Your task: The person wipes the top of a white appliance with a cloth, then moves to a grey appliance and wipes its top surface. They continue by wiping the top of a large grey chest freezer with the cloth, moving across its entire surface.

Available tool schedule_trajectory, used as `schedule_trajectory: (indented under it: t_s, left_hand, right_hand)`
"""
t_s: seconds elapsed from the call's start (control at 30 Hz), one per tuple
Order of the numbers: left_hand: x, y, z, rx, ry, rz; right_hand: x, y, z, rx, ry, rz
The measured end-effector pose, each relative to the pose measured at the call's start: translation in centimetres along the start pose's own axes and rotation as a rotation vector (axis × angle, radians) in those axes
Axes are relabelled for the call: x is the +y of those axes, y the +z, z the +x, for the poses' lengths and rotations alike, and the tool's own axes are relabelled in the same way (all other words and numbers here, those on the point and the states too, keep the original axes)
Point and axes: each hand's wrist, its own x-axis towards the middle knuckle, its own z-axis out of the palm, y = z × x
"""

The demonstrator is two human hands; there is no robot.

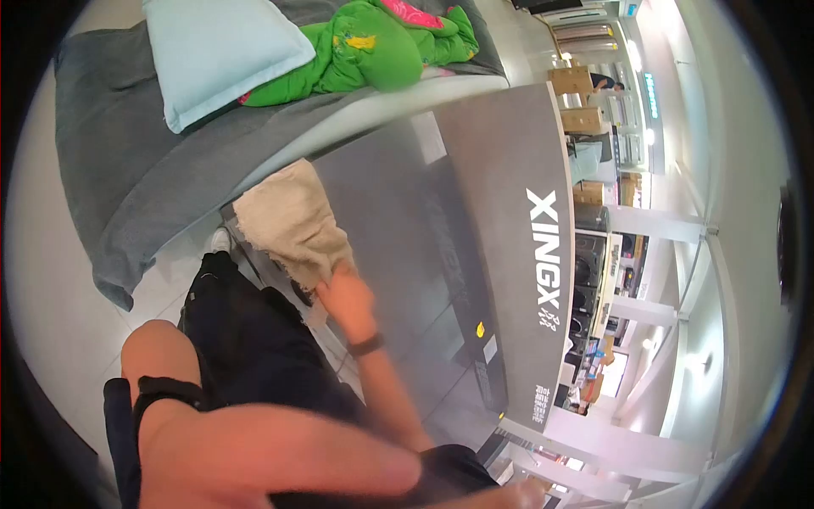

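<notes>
My right hand (346, 304), with a dark band at the wrist, grips the lower part of a beige cloth (292, 216). The fingers are bunched into its frayed edge. The cloth overlaps the edge of a glossy dark grey panel (390, 229), which mirrors its surroundings. Close to the camera along the bottom is my left hand (288, 454), large, blurred and partly cut off by the frame. Its visible fingers stretch out to the right, with nothing seen in them. My dark trousers (246, 331) and a white shoe (221, 241) show beside the panel.
A matte grey board (517, 153) lettered XINGX adjoins the glossy panel. Beyond it lies a bed with a grey blanket (110, 170), a pale blue pillow (225, 55) and green patterned fabric (373, 47). Speakers (587, 263) and a person (604, 82) appear farther off. The view is rotated sideways.
</notes>
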Motion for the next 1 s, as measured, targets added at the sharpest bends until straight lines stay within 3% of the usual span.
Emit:
schedule_trajectory:
  t_s: [0.23, 0.33, 0.4, 0.53, 0.63, 0.7, 0.8, 0.87, 0.93, 1.0]
  left_hand:
    - [-1.3, 0.0, -0.2, -0.105, -0.019, -0.05]
    - [-2.1, -0.4, -0.1, -0.151, -0.045, -0.056]
    - [-2.9, -0.6, 0.0, -0.196, -0.048, -0.072]
    - [-3.8, -1.2, -0.3, -0.369, 0.02, -0.126]
    - [-3.8, -1.5, -1.6, -0.542, 0.071, -0.127]
    - [-6.2, -0.9, -2.5, -0.6, 0.088, -0.05]
    - [-17.0, 1.3, -4.5, -0.503, -0.071, 0.189]
    - [-21.6, 1.9, -9.0, -0.738, -0.319, 0.434]
    - [-24.3, 1.6, -14.0, -0.955, -0.37, 0.72]
    - [-25.4, 0.7, -18.1, -0.984, -0.394, 0.833]
  right_hand:
    - [0.2, 1.3, 0.4, 0.075, -0.007, -0.004]
    - [-0.6, 0.6, 0.7, -0.052, 0.083, 0.044]
    - [-1.3, 0.6, 0.1, 0.063, 0.035, -0.003]
    - [-0.8, 1.6, 0.8, 0.209, 0.062, -0.035]
    - [-0.7, 1.6, 1.7, 0.131, 0.074, 0.103]
    - [-0.5, 1.7, 2.4, 0.164, 0.082, 0.106]
    - [1.4, 7.7, 3.0, 0.211, 0.012, 0.139]
    - [1.1, 8.2, 2.8, 0.265, 0.0, 0.134]
    - [-1.3, 3.6, 0.7, 0.319, 0.067, 0.099]
    - [-1.5, 3.4, -0.2, 0.298, 0.075, 0.134]
